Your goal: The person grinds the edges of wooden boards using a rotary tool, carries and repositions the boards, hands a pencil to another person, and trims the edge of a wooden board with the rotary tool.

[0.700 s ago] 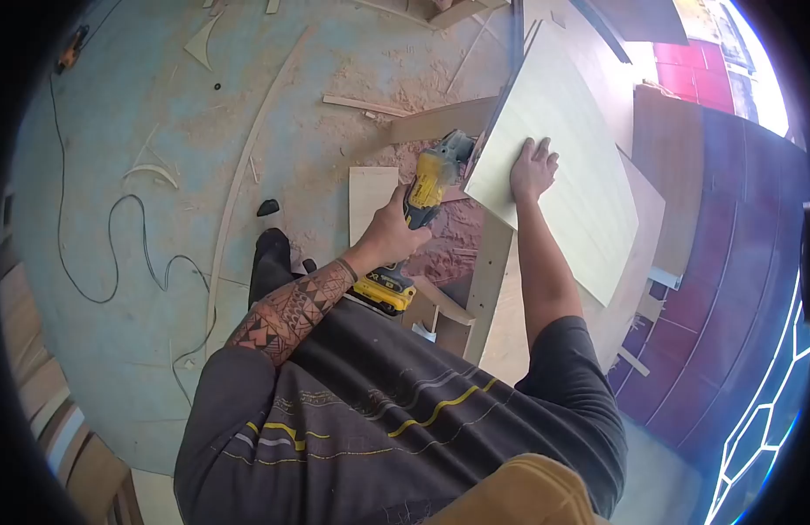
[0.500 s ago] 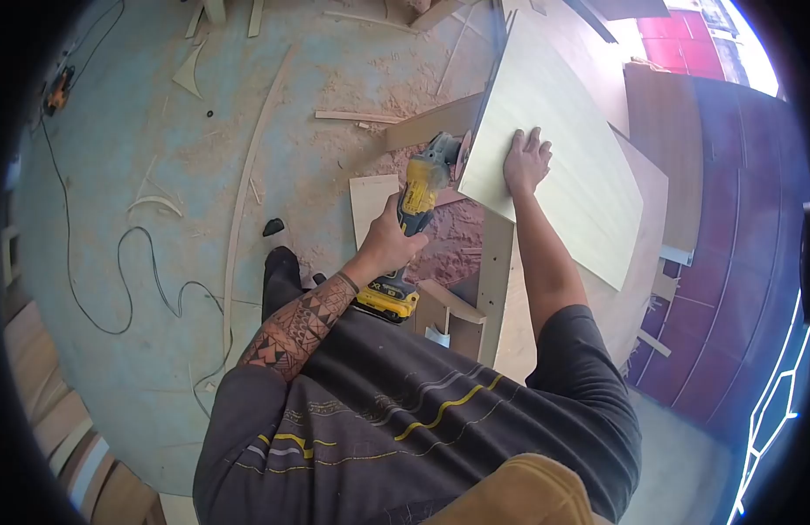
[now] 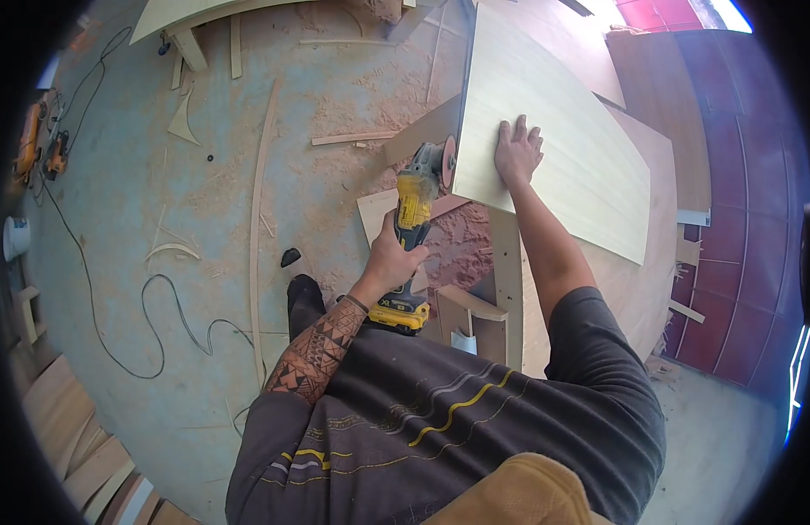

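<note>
My left hand (image 3: 393,262) is wrapped round the body of a yellow and black cordless angle grinder (image 3: 415,208). Its battery end hangs low near my shirt. At the top, the reddish disc (image 3: 448,161) stands right beside the left edge of a pale plywood panel (image 3: 562,131); whether it touches that edge I cannot tell. Flat on the panel's upper face lies my right hand (image 3: 518,152), fingers spread. Under the panel is a wooden workbench (image 3: 506,262), with small wood offcuts on its lower part.
Sawdust and thin wood strips (image 3: 263,192) lie over the floor. A black cord (image 3: 160,341) snakes across the left side. Stacked curved boards (image 3: 81,437) fill the lower left, and orange power tools (image 3: 56,153) sit at the far left. Dark red panels (image 3: 750,201) stand on the right.
The view has shifted a little. My left hand has tilted the grinder, so its disc shows more face-on at the panel's edge. My right hand stays flat on the panel.
</note>
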Demonstrator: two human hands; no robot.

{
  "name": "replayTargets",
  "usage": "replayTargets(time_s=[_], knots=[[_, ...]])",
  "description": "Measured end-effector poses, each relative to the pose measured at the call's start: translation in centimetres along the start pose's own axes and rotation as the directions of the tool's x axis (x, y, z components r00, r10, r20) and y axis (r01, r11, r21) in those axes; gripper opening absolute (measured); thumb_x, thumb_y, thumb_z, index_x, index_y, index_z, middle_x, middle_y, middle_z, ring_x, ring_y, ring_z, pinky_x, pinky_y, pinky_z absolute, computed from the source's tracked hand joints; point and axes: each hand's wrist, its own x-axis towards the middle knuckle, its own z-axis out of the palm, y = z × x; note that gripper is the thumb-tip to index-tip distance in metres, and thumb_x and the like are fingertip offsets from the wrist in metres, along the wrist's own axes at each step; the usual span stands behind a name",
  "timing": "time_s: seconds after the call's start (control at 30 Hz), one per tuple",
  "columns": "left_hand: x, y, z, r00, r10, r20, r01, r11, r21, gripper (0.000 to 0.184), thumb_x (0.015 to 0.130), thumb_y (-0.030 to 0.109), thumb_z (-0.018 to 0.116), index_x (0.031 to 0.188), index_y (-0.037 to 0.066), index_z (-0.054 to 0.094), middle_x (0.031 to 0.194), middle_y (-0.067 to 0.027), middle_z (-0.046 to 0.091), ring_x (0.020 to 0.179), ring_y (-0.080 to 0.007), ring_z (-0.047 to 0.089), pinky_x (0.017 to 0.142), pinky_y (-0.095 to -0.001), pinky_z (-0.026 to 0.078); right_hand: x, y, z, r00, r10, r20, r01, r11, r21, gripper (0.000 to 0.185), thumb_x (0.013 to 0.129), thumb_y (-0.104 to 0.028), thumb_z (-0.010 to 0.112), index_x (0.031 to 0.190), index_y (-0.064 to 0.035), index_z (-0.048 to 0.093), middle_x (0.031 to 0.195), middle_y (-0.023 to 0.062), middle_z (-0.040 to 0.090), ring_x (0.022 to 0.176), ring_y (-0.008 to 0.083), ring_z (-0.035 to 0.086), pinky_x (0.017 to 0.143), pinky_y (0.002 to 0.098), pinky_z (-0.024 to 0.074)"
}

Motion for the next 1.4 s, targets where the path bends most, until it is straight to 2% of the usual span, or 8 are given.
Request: replayTargets(time_s=[0.3,0.57,0.8,0.9,0.97,1.2,1.27,1.4], knots=[[0.3,-0.5,0.3,0.999,-0.031,0.008,0.031,1.000,0.001,0.076,0.088,0.014,0.077,0.152,-0.001,0.040,0.103,-0.0186,0.075,0.071,-0.0252,0.077,0.069,-0.0385,0.063,0.5,0.0,-0.1,1.000,-0.003,-0.007,0.003,1.000,-0.014,0.076,0.111,-0.062,0.040,0.175,-0.0208,0.031,0.180,0.0275,0.021,0.167,0.0452,0.017,0.136,0.0581,0.0124],[0.5,-0.7,0.3,0.998,-0.063,0.016,0.062,0.998,0.027,0.078,0.087,0.018,0.078,0.153,-0.001,0.042,0.121,-0.0250,0.075,0.110,-0.0381,0.077,0.097,-0.0441,0.061,0.5,-0.3,-0.3,1.000,0.000,-0.002,0.000,1.000,-0.009,0.077,0.111,-0.062,0.040,0.175,-0.0208,0.031,0.180,0.0274,0.020,0.168,0.0451,0.016,0.136,0.0581,0.0124],[0.5,-0.4,0.2,1.000,-0.009,-0.018,0.010,0.997,0.074,0.078,0.087,0.018,0.079,0.153,-0.001,0.041,0.118,-0.0242,0.075,0.103,-0.0364,0.078,0.091,-0.0433,0.062,0.9,-0.5,-0.2,1.000,0.001,0.005,-0.001,1.000,-0.005,0.077,0.111,-0.063,0.040,0.175,-0.0213,0.031,0.180,0.0267,0.020,0.168,0.0448,0.016,0.136,0.0578,0.0118],[0.2,0.9,0.1,0.989,-0.142,0.048,0.141,0.990,0.030,0.080,0.087,0.018,0.079,0.154,-0.001,0.040,0.118,-0.0256,0.075,0.101,-0.0360,0.079,0.089,-0.0434,0.063,1.1,-0.5,-0.3,1.000,0.004,0.009,-0.004,1.000,-0.003,0.077,0.111,-0.063,0.039,0.175,-0.0216,0.031,0.180,0.0263,0.019,0.168,0.0445,0.016,0.136,0.0578,0.0115],[0.4,-0.6,0.6,0.996,0.052,-0.067,-0.049,0.997,0.053,0.067,0.087,0.011,0.075,0.146,-0.001,0.046,0.100,-0.0144,0.073,0.073,-0.0233,0.075,0.068,-0.0369,0.062,1.3,-0.5,-0.1,1.000,0.007,0.011,-0.007,1.000,-0.013,0.077,0.111,-0.063,0.039,0.175,-0.0218,0.031,0.181,0.0263,0.019,0.168,0.0444,0.016,0.136,0.0578,0.0112],[0.2,0.8,0.2,0.999,0.009,-0.033,-0.008,0.999,0.033,0.065,0.087,0.011,0.075,0.144,0.000,0.047,0.100,-0.0138,0.073,0.077,-0.0233,0.076,0.071,-0.0375,0.062,1.5,-0.7,-0.3,1.000,0.005,0.011,-0.004,1.000,-0.014,0.077,0.111,-0.063,0.039,0.175,-0.0216,0.031,0.180,0.0268,0.019,0.168,0.0446,0.016,0.136,0.0579,0.0109],[0.2,1.5,-0.1,0.991,-0.122,0.054,0.120,0.992,0.027,0.079,0.087,0.017,0.079,0.154,-0.002,0.040,0.119,-0.0257,0.074,0.102,-0.0359,0.078,0.090,-0.0432,0.062,1.4,-0.8,-0.4,1.000,0.005,0.013,-0.005,1.000,-0.009,0.077,0.111,-0.063,0.039,0.175,-0.0215,0.031,0.180,0.0266,0.019,0.168,0.0446,0.016,0.136,0.0580,0.0108],[0.6,-0.6,0.4,1.000,-0.001,-0.010,0.001,0.999,0.054,0.078,0.087,0.017,0.079,0.152,-0.002,0.041,0.121,-0.0251,0.074,0.109,-0.0367,0.077,0.095,-0.0436,0.061,1.6,-1.0,-0.4,1.000,0.006,0.015,-0.006,1.000,-0.006,0.077,0.111,-0.063,0.039,0.175,-0.0215,0.031,0.181,0.0264,0.019,0.168,0.0446,0.015,0.136,0.0578,0.0106]])
